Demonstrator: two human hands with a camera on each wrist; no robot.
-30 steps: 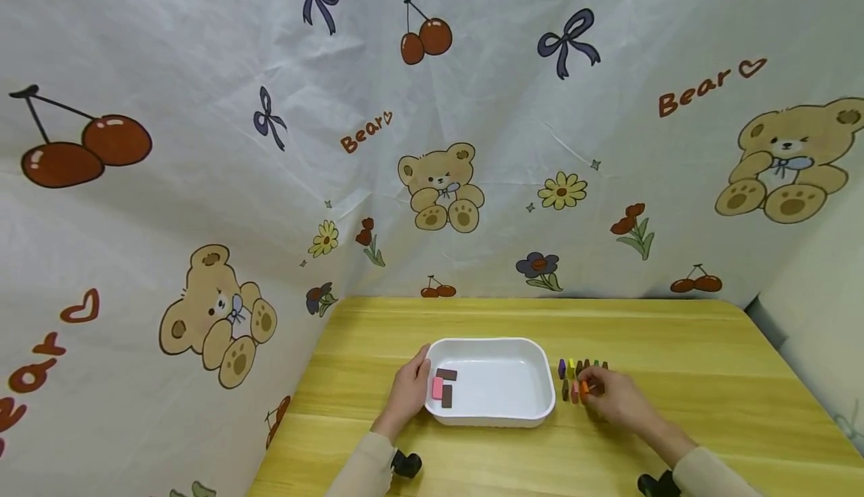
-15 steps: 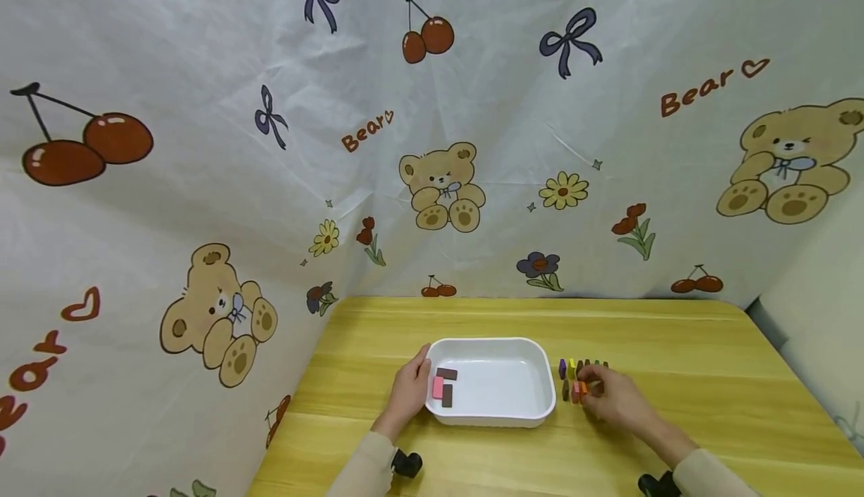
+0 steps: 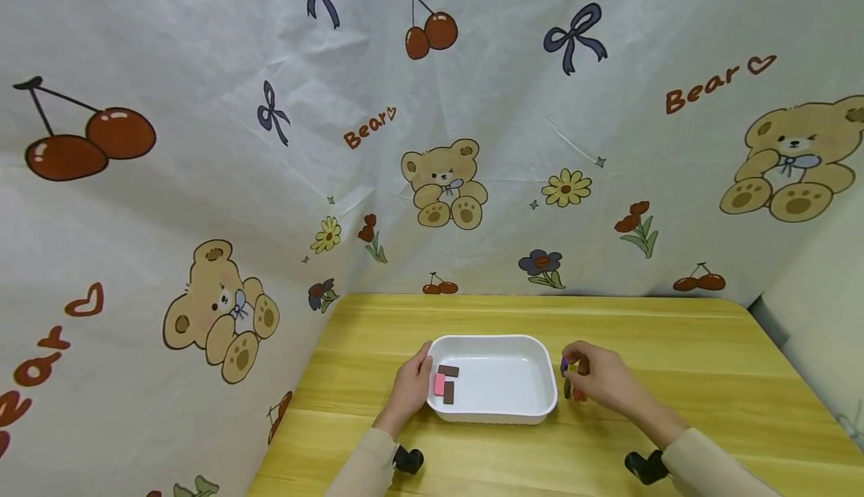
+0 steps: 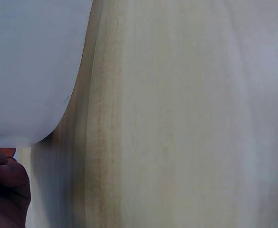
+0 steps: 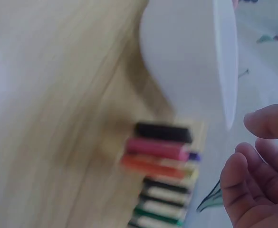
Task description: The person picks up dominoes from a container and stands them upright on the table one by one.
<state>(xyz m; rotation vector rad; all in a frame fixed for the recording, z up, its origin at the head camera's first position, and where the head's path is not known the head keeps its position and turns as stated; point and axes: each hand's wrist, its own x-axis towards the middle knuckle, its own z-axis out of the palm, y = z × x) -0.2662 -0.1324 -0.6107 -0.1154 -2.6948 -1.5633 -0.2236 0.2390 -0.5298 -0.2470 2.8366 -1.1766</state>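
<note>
My left hand (image 3: 409,388) grips the left end of a white rectangular tray (image 3: 502,377), thumb at its rim. A pink block (image 3: 440,384) and two brown blocks (image 3: 448,392) lie flat inside, at the left. My right hand (image 3: 610,381) hovers over small blocks standing on edge right of the tray, partly covering them. In the right wrist view, thumb and fingers are apart with nothing between them. Below them, a black block (image 5: 162,132), a pink block (image 5: 158,148) and an orange block (image 5: 153,165) stand side by side. Several dark blocks and a green block (image 5: 158,216) follow, spaced apart.
The wood-grain table (image 3: 378,324) runs back to a hanging cloth (image 3: 499,249) printed with bears and cherries. A purple block (image 3: 564,366) stands close to the tray's right wall. Black wrist mounts (image 3: 646,467) sit below both hands.
The orange block has shifted left against the pink one. My right hand has let go of it and moved left and slightly away, over the blocks. The left hand and tray stay put.
</note>
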